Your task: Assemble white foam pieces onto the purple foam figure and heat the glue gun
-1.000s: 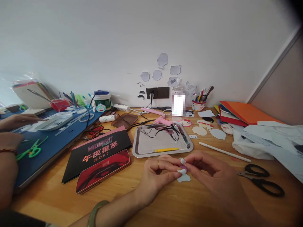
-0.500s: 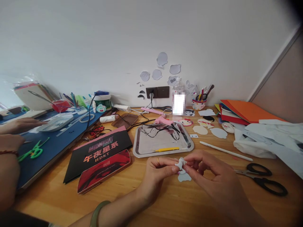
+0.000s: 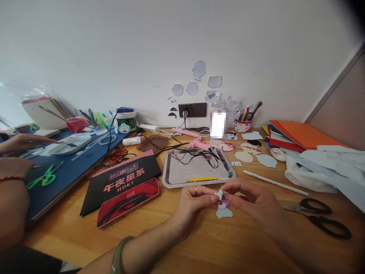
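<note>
Both hands pinch a small white cut-out piece [image 3: 220, 194], curled or folded, above the front of the table. My left hand [image 3: 194, 203] wears a ring and holds its left side between thumb and fingertips. On its right side, my right hand [image 3: 251, 199] grips with thumb and fingers. A bit of pinkish-purple shows just under the fingertips. Below them appears a pale grey-white cut-out [image 3: 224, 213] with a wavy edge; whether it is joined to the held piece I cannot tell.
Behind the hands lies a metal tray [image 3: 168, 180] with a yellow craft knife [image 3: 203, 179] and black cables. Black-handled scissors [image 3: 327, 224] and a white pen [image 3: 275, 182] are at right. Two boxes [image 3: 128, 203] lie left. A co-worker's hands [image 3: 31, 144] are at the blue mat [image 3: 68, 179].
The view has shifted slightly. Both my hands still pinch the white piece, and more pinkish-purple shows beneath it. The co-worker's hand at left has lifted from the small white tray.
</note>
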A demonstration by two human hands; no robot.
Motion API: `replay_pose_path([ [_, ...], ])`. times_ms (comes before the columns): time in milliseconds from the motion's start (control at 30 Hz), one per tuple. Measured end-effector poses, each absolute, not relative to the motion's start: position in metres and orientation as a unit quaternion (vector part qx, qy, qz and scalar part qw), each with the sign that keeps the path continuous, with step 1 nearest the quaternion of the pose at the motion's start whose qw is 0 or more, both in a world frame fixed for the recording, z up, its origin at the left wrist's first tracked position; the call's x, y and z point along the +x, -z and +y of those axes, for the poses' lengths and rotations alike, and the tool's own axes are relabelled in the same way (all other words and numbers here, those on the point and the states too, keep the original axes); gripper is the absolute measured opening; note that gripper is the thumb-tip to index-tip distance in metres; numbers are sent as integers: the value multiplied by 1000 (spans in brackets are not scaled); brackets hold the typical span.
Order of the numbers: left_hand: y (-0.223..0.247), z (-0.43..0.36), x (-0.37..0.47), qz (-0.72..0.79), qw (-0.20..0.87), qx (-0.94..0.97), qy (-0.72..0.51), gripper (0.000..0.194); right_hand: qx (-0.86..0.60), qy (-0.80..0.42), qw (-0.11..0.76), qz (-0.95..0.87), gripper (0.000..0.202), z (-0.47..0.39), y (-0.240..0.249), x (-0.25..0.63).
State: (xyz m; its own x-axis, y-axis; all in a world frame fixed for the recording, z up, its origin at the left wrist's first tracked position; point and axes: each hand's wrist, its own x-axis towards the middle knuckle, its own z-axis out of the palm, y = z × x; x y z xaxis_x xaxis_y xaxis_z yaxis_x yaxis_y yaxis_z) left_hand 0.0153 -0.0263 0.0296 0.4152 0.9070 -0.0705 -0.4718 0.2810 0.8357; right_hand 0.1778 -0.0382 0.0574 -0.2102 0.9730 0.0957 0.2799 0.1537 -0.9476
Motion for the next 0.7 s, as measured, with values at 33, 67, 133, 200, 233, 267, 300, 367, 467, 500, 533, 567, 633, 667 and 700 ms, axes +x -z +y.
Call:
replay_pose_path([
  [33,-30,-26,15,283,749,385,-458,7,-485,-445,399,-639,16,-37,-56,178],
  [67,-30,-25,14,284,749,387,-456,7,-486,-456,397,-631,16,-37,-55,179],
  [133,-31,-22,13,295,747,391,-450,8,-492,-475,403,-609,17,-35,-54,181],
  [200,-32,-19,11,320,739,397,-439,10,-507,-484,412,-582,18,-32,-54,185],
  [233,-32,-17,11,336,735,400,-432,11,-518,-486,412,-570,19,-30,-54,188],
  [267,-33,-15,10,352,730,401,-427,13,-529,-485,409,-563,20,-29,-55,191],
  [300,-33,-12,9,368,724,403,-422,14,-538,-486,401,-560,20,-27,-55,194],
  [367,-33,-8,8,393,705,413,-421,17,-546,-490,378,-565,19,-23,-54,199],
  [467,-34,-3,6,425,661,446,-428,17,-549,-475,333,-601,15,-19,-53,205],
  [500,-34,-2,5,433,647,458,-429,17,-550,-468,308,-620,14,-17,-52,207],
  [533,-34,-1,5,440,636,468,-428,17,-548,-462,281,-638,13,-16,-50,210],
  [567,-33,0,4,445,629,475,-425,17,-545,-457,250,-656,11,-14,-49,213],
  [633,-31,2,4,453,625,481,-416,19,-539,-450,194,-685,11,-11,-45,220],
  [667,-30,3,4,455,625,481,-412,20,-538,-443,171,-696,12,-10,-44,224],
  [700,-29,3,4,458,626,481,-408,21,-538,-434,151,-707,13,-9,-42,228],
])
